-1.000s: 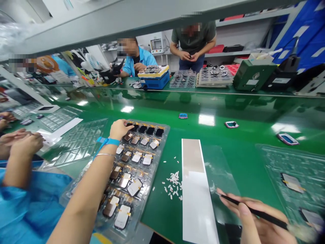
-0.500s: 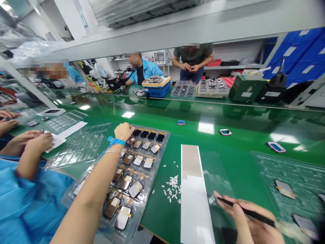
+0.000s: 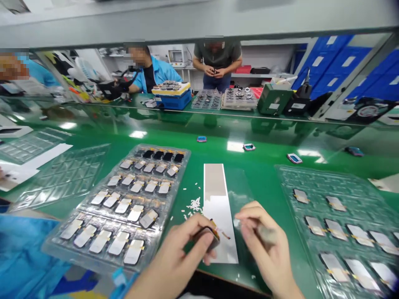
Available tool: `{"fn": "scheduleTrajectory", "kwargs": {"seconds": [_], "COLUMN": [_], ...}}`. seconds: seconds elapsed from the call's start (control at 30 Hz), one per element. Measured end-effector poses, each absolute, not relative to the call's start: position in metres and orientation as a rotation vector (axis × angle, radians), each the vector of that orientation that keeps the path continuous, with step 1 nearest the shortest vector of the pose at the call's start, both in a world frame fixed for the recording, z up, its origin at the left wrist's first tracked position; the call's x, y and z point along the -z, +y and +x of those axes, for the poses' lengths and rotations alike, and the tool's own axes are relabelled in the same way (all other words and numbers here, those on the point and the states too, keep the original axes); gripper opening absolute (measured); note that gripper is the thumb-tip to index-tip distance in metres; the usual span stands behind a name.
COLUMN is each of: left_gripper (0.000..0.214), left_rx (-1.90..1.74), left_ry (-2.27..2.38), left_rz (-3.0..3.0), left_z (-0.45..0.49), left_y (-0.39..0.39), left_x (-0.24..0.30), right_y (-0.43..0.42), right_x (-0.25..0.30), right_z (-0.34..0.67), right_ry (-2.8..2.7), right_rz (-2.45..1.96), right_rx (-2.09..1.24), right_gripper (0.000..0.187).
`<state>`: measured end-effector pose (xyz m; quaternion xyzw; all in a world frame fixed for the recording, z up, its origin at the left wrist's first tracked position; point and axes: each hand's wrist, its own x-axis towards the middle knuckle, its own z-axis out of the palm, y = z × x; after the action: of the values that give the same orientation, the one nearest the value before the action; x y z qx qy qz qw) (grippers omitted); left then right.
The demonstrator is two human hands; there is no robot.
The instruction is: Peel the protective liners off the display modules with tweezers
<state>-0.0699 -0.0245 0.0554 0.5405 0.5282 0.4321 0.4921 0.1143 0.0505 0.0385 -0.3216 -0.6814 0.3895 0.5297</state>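
Observation:
My left hand (image 3: pixel 183 245) is closed on a small dark display module (image 3: pixel 209 235), held tilted above the white strip sheet (image 3: pixel 218 207). A thin orange-brown flex cable (image 3: pixel 222 234) sticks out from the module toward the right. My right hand (image 3: pixel 264 241) is just right of the sheet, thumb and index finger pinched together. The blurred pale end of the tweezers (image 3: pixel 268 235) shows at that hand; the rest is hidden by the fingers. Left of my hands, a clear tray (image 3: pixel 168 195) holds rows of display modules, mostly pale backs up, black ones in the far row.
Small white tabs (image 3: pixel 195 204) lie scattered beside the sheet. A second clear tray (image 3: pixel 289 178) with several modules stands right. Pink-rimmed frames (image 3: pixel 294 158) lie along the back. A shelf beam (image 3: pixel 187 31) crosses overhead; two people work beyond, and a blue sleeve (image 3: pixel 28 249) is at left.
My left hand has come back from the far row of the left tray with a display module. My right hand has moved left and turned, so the tweezers' black shaft no longer shows. The view has swung right.

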Motion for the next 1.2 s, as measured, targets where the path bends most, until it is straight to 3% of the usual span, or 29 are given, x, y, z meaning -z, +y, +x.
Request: {"fn": "scheduleTrajectory", "kwargs": {"seconds": [0.23,0.7,0.83,1.07,1.2], "left_gripper": [0.016,0.013,0.014,0.01,0.007], "left_rx": [-1.293,-1.177,-1.143,-1.073,-1.057], "left_ry": [1.338,1.546,1.493,1.117,0.963], "left_rz": [1.308,1.608,1.597,1.531,1.499], "left_z": [-0.041,-0.054,-0.054,-0.054,-0.054], "left_y": [0.009,0.016,0.015,0.003,-0.003], "left_x": [-0.016,-0.007,-0.006,-0.007,-0.003], "right_y": [0.058,0.06,0.062,0.094,0.104], "right_x": [-0.032,-0.019,-0.021,-0.032,-0.018], "right_z": [0.109,0.103,0.103,0.088,0.074], "right_ry": [-2.067,-2.272,-2.251,-1.944,-1.921], "right_rz": [-0.772,-0.849,-0.914,-1.094,-1.1], "right_rx": [-0.423,-0.194,-0.343,-1.083,-1.207], "right_gripper": [0.018,0.025,0.02,0.013,0.013]}}
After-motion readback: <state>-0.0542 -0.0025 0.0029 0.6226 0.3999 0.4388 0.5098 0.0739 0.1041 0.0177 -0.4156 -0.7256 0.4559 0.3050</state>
